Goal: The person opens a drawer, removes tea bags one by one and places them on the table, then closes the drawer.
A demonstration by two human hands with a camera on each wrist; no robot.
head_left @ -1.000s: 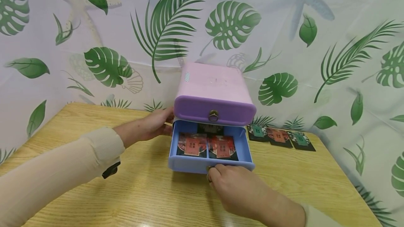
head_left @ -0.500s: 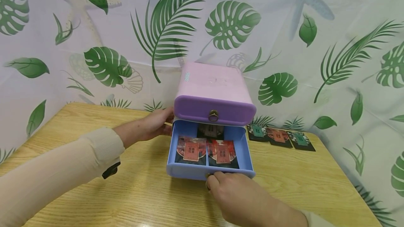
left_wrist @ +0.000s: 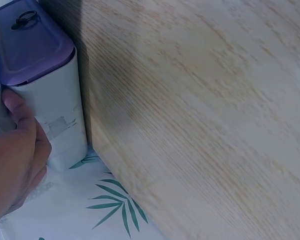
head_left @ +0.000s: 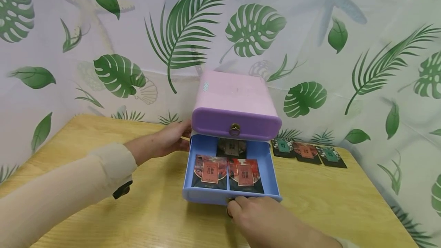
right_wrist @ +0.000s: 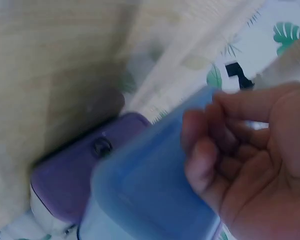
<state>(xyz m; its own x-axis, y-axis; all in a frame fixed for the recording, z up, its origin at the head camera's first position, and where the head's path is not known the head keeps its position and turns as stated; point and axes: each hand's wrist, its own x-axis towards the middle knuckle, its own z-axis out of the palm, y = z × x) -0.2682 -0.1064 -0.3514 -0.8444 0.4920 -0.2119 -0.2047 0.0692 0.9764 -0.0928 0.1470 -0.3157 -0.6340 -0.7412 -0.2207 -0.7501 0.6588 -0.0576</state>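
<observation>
Blue and well out, the lower drawer [head_left: 203, 195] probably risked tipping or slipping free if the right hand [head_left: 260, 217], fingers curled on its mostly hidden pull [head_left: 229, 199], tugged too hard while the left hand [head_left: 170, 139] rested, fingers extended, against the cabinet [head_left: 236, 91]. Inside lay two red-labelled sachets [head_left: 210, 173], a darker sachet [head_left: 231, 147] behind.

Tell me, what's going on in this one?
A person's right hand holds the blue drawer by its knob, while the left hand rests against the side of the cabinet. The blue drawer stands open, with two red packets in front and a darker packet behind; the purple drawer above is closed. Three more packets lie on the table to the right.
</observation>
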